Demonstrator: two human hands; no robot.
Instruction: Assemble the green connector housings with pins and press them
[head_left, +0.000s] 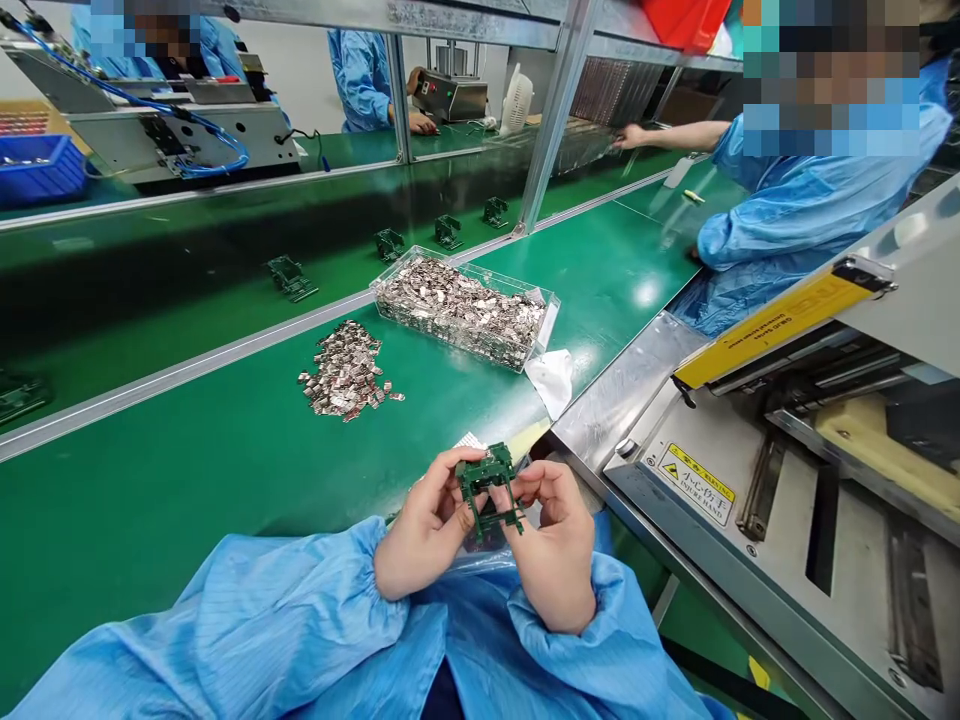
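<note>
Between my two hands, close to my chest, is a green circuit board frame (487, 470) with cut-out openings. My left hand (424, 530) grips its left side, thumb in front and fingers behind. On the other side my right hand (555, 535) pinches the right edge with thumb and fingers. Beyond them on the green bench lies a loose heap of small silvery metal pieces (347, 370). A clear plastic tray (544, 340) filled with the same kind of pieces stands farther back. A white crumpled cloth or paper (553, 383) touches the bench near the tray's corner.
Several similar green board frames, one a board frame (290, 278), sit on the dark green strip beyond the metal rail (187, 385). At right stands a machine with a yellow panel (780, 325) and a warning label (696, 484). A co-worker's blue sleeve (810, 200) reaches over the bench.
</note>
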